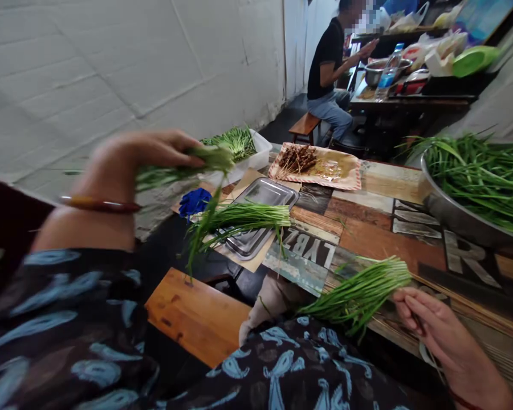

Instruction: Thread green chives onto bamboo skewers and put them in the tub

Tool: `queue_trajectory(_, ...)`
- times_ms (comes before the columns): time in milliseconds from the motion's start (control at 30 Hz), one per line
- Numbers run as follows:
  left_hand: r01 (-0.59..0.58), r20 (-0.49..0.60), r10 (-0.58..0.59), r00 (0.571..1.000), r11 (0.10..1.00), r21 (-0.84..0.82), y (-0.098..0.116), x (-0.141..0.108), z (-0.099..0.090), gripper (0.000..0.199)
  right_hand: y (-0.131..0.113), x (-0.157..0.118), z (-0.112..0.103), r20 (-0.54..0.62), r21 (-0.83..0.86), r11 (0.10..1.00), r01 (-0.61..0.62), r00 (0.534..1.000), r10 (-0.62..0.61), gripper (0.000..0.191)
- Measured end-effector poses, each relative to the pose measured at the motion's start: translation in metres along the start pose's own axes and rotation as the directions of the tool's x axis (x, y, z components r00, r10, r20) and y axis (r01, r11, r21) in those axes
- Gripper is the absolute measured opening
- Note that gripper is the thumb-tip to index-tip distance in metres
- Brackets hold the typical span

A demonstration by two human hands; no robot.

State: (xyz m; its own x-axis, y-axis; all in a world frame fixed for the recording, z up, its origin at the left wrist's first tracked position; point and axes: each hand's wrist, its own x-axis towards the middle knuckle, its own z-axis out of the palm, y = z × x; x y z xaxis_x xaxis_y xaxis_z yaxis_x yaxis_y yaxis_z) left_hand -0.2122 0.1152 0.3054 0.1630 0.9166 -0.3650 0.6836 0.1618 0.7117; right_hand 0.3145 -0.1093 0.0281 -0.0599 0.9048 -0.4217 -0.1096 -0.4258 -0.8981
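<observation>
Dark cloth patterned in pale blue [277,364] fills the bottom of the view, covering the wearer's left upper arm and lap. Beyond it stretches the surface [363,225], a patchwork of wood tones and printed letters. Past its far edge sits another person [327,62] in a black top and jeans, 2 hands raised in front. At the right edge stands a metal bowl [457,219] heaped with long green leaves [487,176]. Below the surface, near the wearer's lap, is a wooden stool [196,319]. A paper-lined tray [348,173] carries brown skewers [297,159] at its left end, with a white tub [263,145] of green stalks beside it. Nearer, a middle bunch [248,219] of greens lies across a clear plastic tray [267,191], pale ends rightward. A near bunch [363,290] lies at the surface's near edge. Its pale ends are just beside the right hand [431,322], whose fingers bend with their tips close together; whether they have hold of anything, I cannot tell. The left hand [154,149], blurred and raised, has its fingers closed around a raised bunch [216,158]. Smaller are a crumpled blue glove [194,202] and, on the left forearm, a bracelet [100,205].
</observation>
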Motion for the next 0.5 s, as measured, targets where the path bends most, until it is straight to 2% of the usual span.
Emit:
queue_trajectory(100,-0.005,0.104,0.016,0.994,0.995,-0.101,0.0,0.058,0.073,0.022,0.0,0.001,0.001,-0.033,-0.016,1.0,-0.025,0.999,0.024,0.036)
queue_trajectory(133,-0.036,0.127,0.057,0.99,0.987,-0.159,-0.001,0.074,0.095,0.019,0.0,0.001,0.002,-0.047,-0.02,0.999,-0.029,0.998,0.028,0.036)
queue_trajectory(200,-0.031,0.229,0.078,0.97,0.979,-0.202,-0.005,0.099,0.122,0.017,0.001,0.001,0.002,-0.067,-0.027,0.999,-0.035,0.997,0.033,0.037)
queue_trajectory(233,-0.026,0.24,0.078,0.968,0.977,-0.212,-0.006,0.107,0.126,0.016,0.001,0.001,0.003,-0.07,-0.03,0.999,-0.036,0.997,0.034,0.037)
queue_trajectory(300,-0.031,0.235,0.08,0.969,0.978,-0.209,-0.008,0.116,0.117,0.016,0.0,0.001,0.004,-0.078,-0.029,0.999,-0.04,0.996,0.037,0.036)
queue_trajectory(367,-0.061,0.219,0.106,0.97,0.977,-0.204,-0.01,0.115,0.093,0.018,-0.002,0.0,0.007,-0.093,-0.014,0.999,-0.05,0.994,0.048,0.035)
queue_trajectory(433,-0.084,0.224,0.135,0.965,0.972,-0.221,-0.013,0.106,0.069,0.019,-0.004,0.001,0.009,-0.115,0.002,0.998,-0.065,0.991,0.065,0.031)
queue_trajectory(500,-0.102,0.205,0.157,0.966,0.961,-0.256,-0.015,0.094,0.056,0.018,-0.005,0.003,0.01,-0.129,-0.011,0.997,-0.081,0.989,0.079,0.027)
